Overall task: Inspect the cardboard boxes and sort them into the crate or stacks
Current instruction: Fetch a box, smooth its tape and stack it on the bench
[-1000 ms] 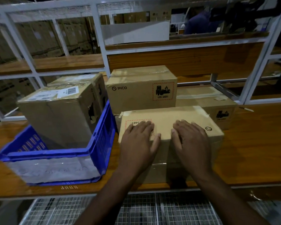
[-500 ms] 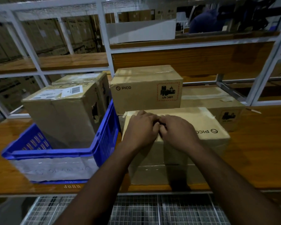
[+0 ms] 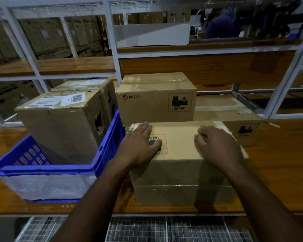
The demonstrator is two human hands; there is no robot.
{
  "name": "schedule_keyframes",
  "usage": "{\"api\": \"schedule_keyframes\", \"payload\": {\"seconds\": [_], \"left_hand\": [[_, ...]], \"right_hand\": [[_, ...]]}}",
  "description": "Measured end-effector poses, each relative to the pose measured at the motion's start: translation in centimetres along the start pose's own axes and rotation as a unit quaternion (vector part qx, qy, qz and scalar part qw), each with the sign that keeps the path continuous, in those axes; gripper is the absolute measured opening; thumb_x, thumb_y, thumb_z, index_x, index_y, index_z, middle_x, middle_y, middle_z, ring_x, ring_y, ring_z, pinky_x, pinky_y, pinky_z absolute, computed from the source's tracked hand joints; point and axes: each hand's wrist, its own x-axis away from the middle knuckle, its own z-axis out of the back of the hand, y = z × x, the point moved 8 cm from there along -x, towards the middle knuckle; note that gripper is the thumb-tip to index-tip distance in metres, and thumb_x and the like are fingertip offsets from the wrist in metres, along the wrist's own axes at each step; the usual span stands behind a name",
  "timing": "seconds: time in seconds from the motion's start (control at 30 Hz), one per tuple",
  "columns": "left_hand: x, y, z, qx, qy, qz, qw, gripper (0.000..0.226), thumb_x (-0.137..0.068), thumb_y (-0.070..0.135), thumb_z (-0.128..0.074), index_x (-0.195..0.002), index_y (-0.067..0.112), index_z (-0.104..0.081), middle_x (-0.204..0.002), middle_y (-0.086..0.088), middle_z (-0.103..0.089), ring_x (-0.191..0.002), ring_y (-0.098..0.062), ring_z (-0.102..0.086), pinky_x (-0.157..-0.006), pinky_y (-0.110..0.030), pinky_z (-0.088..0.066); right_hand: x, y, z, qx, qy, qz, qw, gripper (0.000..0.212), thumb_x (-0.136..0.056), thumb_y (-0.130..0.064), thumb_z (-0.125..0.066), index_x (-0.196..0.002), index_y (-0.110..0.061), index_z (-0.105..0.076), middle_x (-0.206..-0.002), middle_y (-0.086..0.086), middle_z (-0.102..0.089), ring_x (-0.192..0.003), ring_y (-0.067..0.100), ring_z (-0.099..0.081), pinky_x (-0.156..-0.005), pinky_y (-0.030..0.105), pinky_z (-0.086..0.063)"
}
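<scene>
**A:** At the front edge of the brown wooden bench [image 3: 278,172], what is being handled?

**B:** A plain brown rectangular cardboard box [image 3: 180,165], its red-bordered hazard label facing up. The left hand [image 3: 140,145] lies flat on the label near the box's left end; the right hand [image 3: 217,145] rests on top towards its right end, fingers loosely bent. Neither grip is closed round anything: both lie slack on the top face, I'd judge to steady the box and feel the surface while checking it.

**A:** And the sorting places?

**B:** The blue plastic slatted crate [image 3: 105,151] sits towards the bench's left edge, just beside the box. It holds a torn brown cardboard box with white shipping labels [image 3: 59,123], probably a reject, given the hole in its side.

**A:** The count?

**B:** Five boxes visible: two in the crate, the second brown taped one [image 3: 87,84] behind the torn one; one under the hands; a brown box printed PICO [image 3: 156,98] behind it; a lower brown box [image 3: 231,114] to the right. One crate, two hands.
</scene>
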Motion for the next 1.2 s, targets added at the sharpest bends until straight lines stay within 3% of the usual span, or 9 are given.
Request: {"api": "schedule_keyframes", "payload": {"seconds": [0.2,0.37,0.43,0.53,0.6,0.67,0.77,0.93,1.2], "left_hand": [[-0.1,0.1,0.2,0.016,0.004,0.008,1.000,0.076,-0.101,0.063,-0.035,-0.162,0.024,-0.012,-0.170,0.009,-0.003,-0.155,-0.008,-0.002,-0.123,-0.044,-0.022],[0.5,-1.0,0.0,0.070,0.035,0.045,0.996,0.086,-0.096,0.067,-0.044,-0.162,0.023,-0.013,-0.170,0.008,-0.005,-0.155,-0.010,-0.003,-0.123,-0.049,-0.024],[0.5,-2.5,-0.4,0.135,0.058,0.087,0.985,0.096,-0.086,0.076,-0.052,-0.159,0.022,-0.021,-0.166,0.000,-0.021,-0.153,-0.020,-0.020,-0.119,-0.053,-0.031],[0.8,-4.1,-0.8,0.227,0.080,0.138,0.961,0.092,-0.076,0.077,-0.063,-0.147,0.028,-0.032,-0.129,0.008,-0.057,-0.113,-0.014,-0.060,-0.088,-0.040,-0.056],[0.9,-4.0,-1.0,0.235,0.058,0.146,0.959,0.092,-0.080,0.073,-0.065,-0.151,0.028,-0.027,-0.113,0.014,-0.058,-0.095,-0.009,-0.061,-0.069,-0.028,-0.051],[0.8,-3.9,-0.9,0.231,0.056,0.143,0.961,0.093,-0.081,0.072,-0.064,-0.153,0.026,-0.026,-0.109,0.014,-0.058,-0.091,-0.007,-0.061,-0.062,-0.024,-0.046],[1.3,-3.7,-0.6,0.241,0.058,0.147,0.958,0.091,-0.082,0.070,-0.065,-0.152,0.023,-0.029,-0.113,0.011,-0.060,-0.093,-0.009,-0.060,-0.066,-0.026,-0.048],[3.7,-2.8,0.6,0.245,0.085,0.125,0.958,0.087,-0.085,0.065,-0.065,-0.152,0.023,-0.028,-0.129,0.005,-0.060,-0.096,-0.008,-0.054,-0.066,-0.022,-0.044],[10.2,-2.6,0.1,0.291,0.249,0.057,0.922,0.082,-0.074,0.052,-0.084,-0.137,0.033,-0.034,-0.114,0.028,-0.049,-0.102,0.003,-0.055,-0.083,-0.025,-0.051]], "right_hand": [[-0.9,0.3,-0.1,-0.012,-0.003,-0.011,1.000,0.023,-0.099,-0.035,-0.053,-0.105,-0.024,-0.073,-0.094,-0.003,-0.070,-0.080,0.010,-0.059,-0.078,0.034,-0.052],[0.5,1.7,0.9,-0.017,0.049,-0.056,0.997,0.026,-0.098,-0.039,-0.051,-0.088,-0.022,-0.068,-0.076,-0.005,-0.061,-0.065,0.007,-0.054,-0.064,0.030,-0.052],[0.8,2.1,1.1,0.002,0.062,-0.063,0.996,0.025,-0.097,-0.039,-0.053,-0.084,-0.021,-0.064,-0.077,-0.005,-0.057,-0.067,0.009,-0.053,-0.063,0.032,-0.053],[0.4,2.5,1.3,0.002,0.060,-0.076,0.995,0.020,-0.096,-0.033,-0.058,-0.087,-0.019,-0.069,-0.077,-0.003,-0.060,-0.068,0.010,-0.055,-0.066,0.034,-0.054],[0.1,2.9,1.6,-0.010,0.064,-0.085,0.994,0.015,-0.095,-0.029,-0.061,-0.095,-0.019,-0.073,-0.082,-0.002,-0.065,-0.072,0.010,-0.058,-0.067,0.033,-0.054],[-0.1,3.4,1.6,-0.018,0.065,-0.097,0.993,0.019,-0.095,-0.031,-0.063,-0.107,-0.019,-0.071,-0.100,0.002,-0.068,-0.090,0.016,-0.060,-0.071,0.032,-0.050],[-0.1,4.2,1.1,0.009,0.032,-0.134,0.990,0.041,-0.094,-0.044,-0.060,-0.127,-0.019,-0.059,-0.125,0.008,-0.059,-0.113,0.026,-0.056,-0.082,0.038,-0.048],[1.5,4.0,1.8,-0.024,0.062,-0.130,0.989,0.046,-0.094,-0.045,-0.060,-0.133,-0.020,-0.053,-0.123,0.005,-0.063,-0.109,0.024,-0.060,-0.075,0.035,-0.047],[6.7,5.9,4.0,-0.132,0.177,-0.151,0.964,0.076,-0.088,-0.055,-0.061,-0.151,-0.028,-0.028,-0.137,0.013,-0.039,-0.116,0.033,-0.049,-0.076,0.039,-0.048]]}}
